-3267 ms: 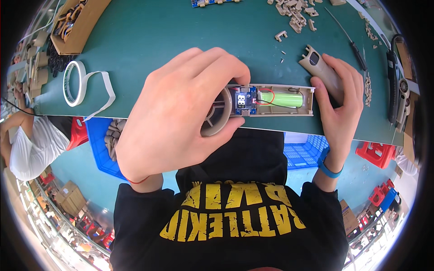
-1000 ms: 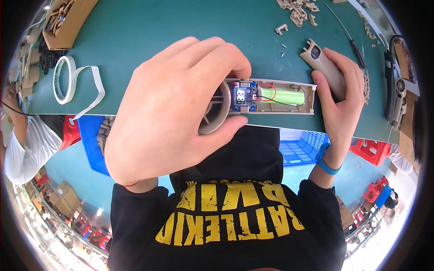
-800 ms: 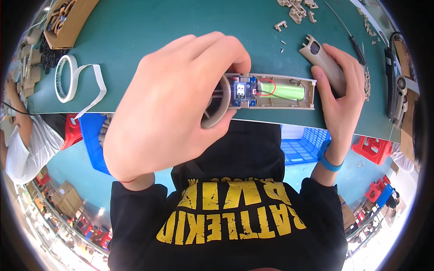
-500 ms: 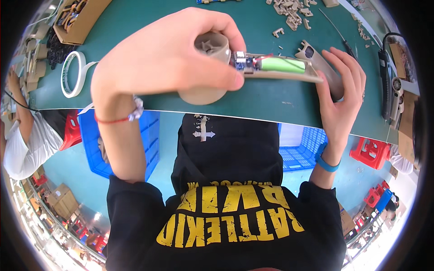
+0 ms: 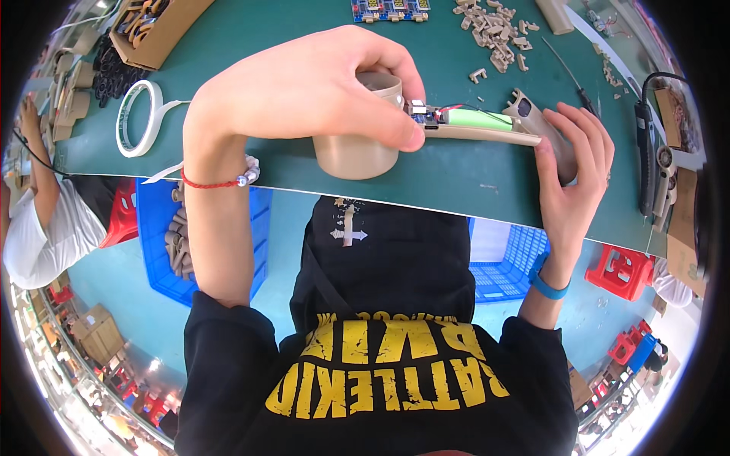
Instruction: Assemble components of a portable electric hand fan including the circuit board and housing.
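My left hand [image 5: 304,91] is closed around a beige round fan housing [image 5: 357,156], its thumb near the base of the attached half handle. That handle half [image 5: 487,134] points right and lies open, showing a small circuit board [image 5: 424,114], red and dark wires and a green cylindrical battery [image 5: 477,118]. Between the thumb and fingers of my right hand [image 5: 574,156] is a separate beige handle cover [image 5: 553,137], tilted, with a dark oval near its upper end. My right thumb also meets the tip of the open handle half. My left fingers partly hide the housing's inside.
A white tape roll [image 5: 139,119] stands on the green table [image 5: 258,159] at left. Small beige parts [image 5: 498,38] and circuit boards [image 5: 389,9] lie at the back. A screwdriver [image 5: 584,97] and a black corded tool [image 5: 645,152] are at right. Blue crates [image 5: 152,262] stand below the edge.
My view has shifted slightly, bringing the circuit boards at the back further into sight. Both hands keep their holds, and the fan housing and handle cover stay close together.
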{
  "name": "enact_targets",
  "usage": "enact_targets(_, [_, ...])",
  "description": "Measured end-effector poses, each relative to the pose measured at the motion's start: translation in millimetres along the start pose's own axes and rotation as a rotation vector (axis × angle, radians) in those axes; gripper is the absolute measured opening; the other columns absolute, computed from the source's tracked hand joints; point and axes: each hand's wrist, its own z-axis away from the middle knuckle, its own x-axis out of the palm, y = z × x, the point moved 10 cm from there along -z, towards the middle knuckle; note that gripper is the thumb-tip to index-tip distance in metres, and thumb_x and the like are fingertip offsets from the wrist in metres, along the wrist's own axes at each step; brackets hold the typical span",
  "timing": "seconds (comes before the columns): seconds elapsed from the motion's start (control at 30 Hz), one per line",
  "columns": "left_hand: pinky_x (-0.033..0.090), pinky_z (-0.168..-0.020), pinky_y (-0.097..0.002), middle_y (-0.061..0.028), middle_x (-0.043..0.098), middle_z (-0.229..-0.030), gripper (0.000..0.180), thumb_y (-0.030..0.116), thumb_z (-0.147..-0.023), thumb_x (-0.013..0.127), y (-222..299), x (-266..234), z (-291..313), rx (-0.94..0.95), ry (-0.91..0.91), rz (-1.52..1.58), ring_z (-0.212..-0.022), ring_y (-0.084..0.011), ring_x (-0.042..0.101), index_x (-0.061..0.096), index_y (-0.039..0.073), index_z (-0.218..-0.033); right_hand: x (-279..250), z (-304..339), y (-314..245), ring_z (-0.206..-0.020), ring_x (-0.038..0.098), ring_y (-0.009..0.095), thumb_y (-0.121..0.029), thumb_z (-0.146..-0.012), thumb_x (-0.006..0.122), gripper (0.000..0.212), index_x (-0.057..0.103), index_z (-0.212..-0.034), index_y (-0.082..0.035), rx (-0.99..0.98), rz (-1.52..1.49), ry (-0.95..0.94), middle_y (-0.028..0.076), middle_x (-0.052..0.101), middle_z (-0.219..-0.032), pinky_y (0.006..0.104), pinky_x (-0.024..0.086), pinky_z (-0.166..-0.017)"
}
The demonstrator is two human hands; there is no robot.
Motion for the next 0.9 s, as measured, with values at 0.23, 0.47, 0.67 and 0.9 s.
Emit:
enact_targets(0.23, [0.049, -0.075, -0.0313, -0.0083, 0.062, -0.088, 0.037, 0.003, -0.065, 0.075, 36.0, 18.2, 22.1, 0.260, 0.066, -0.131, -0.082, -0.0238, 0.062, 0.063, 0.006, -0.100, -19.8, 3.8, -20.4, -0.109, 0.059, 0.027, -0.011, -0.080, 0.073, 0.026, 0.069, -0.105, -0.005, 0.022, -0.480, -0.047, 0.009, 0.066, -0.110, 0.0369, 0.044, -0.094])
enact_targets(0.47, [0.048, -0.082, -0.0382, -0.0070, 0.065, -0.097, 0.047, 0.004, -0.058, 0.078, 60.4, 40.2, 51.9, 0.429, 0.344, -0.473, -0.093, -0.0287, 0.061, 0.063, 0.008, -0.103, 46.6, 14.7, -83.7, -0.085, 0.064, 0.017, -0.014, -0.083, 0.072, 0.031, 0.063, -0.109, 0.000, 0.148, -0.805, -0.766, 0.010, 0.067, -0.095, 0.0275, 0.049, -0.077])
enact_targets(0.67, [0.047, -0.087, -0.0401, -0.0072, 0.061, -0.117, 0.054, 0.002, -0.055, 0.080, 59.5, 40.5, 68.5, 0.328, 0.581, -0.520, -0.104, -0.0317, 0.058, 0.064, 0.008, -0.107, 57.8, 15.2, -90.0, -0.066, 0.061, 0.018, -0.012, -0.082, 0.073, 0.027, 0.061, -0.104, 0.000, 0.081, -0.715, -0.907, 0.009, 0.066, -0.078, 0.0302, 0.048, -0.064])
enact_targets(0.9, [0.046, -0.094, -0.0357, -0.0142, 0.050, -0.132, 0.065, 0.001, -0.060, 0.082, 32.1, 41.2, 90.6, 0.147, 0.762, -0.129, -0.113, -0.0249, 0.055, 0.057, 0.007, -0.120, 59.7, 22.4, -88.0, -0.070, 0.065, 0.034, -0.015, -0.081, 0.071, 0.025, 0.062, -0.100, -0.002, 0.141, -0.884, -0.817, 0.015, 0.067, -0.077, 0.0382, 0.050, -0.062])
